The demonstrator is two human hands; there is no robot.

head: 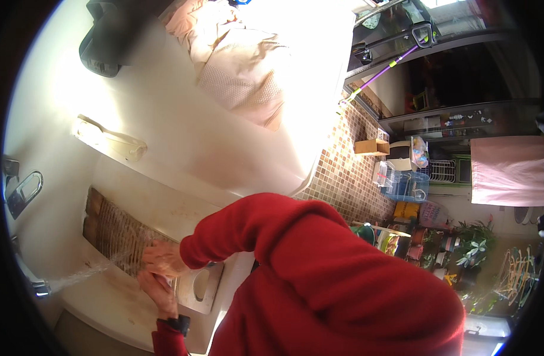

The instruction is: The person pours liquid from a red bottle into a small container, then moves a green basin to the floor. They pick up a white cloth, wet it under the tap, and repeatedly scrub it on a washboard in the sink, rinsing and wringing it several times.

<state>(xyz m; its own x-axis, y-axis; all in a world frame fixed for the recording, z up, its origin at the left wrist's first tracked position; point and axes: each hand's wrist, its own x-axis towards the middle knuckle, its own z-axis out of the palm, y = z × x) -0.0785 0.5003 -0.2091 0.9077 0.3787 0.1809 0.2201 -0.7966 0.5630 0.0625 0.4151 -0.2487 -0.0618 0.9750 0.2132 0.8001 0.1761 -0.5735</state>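
A ribbed washboard [116,229] with dark, worn grooves lies in a white laundry basin [178,207]. Its lighter end, with an oval hole, shows below my wrists. My right hand [164,258] lies over the ridges, its red sleeve reaching in from the right. Just below it and touching it is my left hand [156,289], with a black watch on that wrist. Whether anything is between the hands is hidden. Water streams from a chrome faucet [41,288] at the lower left onto the board. Pale pink fabric [249,75] lies in a heap at the top, partly in glare.
A pale, elongated object [112,140] rests on the basin ledge. A chrome lever handle [25,193] sticks out at the left. Beyond the basin are a tiled floor [343,164], a cardboard box [372,147], a blue wire cage [407,184], potted plants [474,240] and a purple-and-green pole [381,71].
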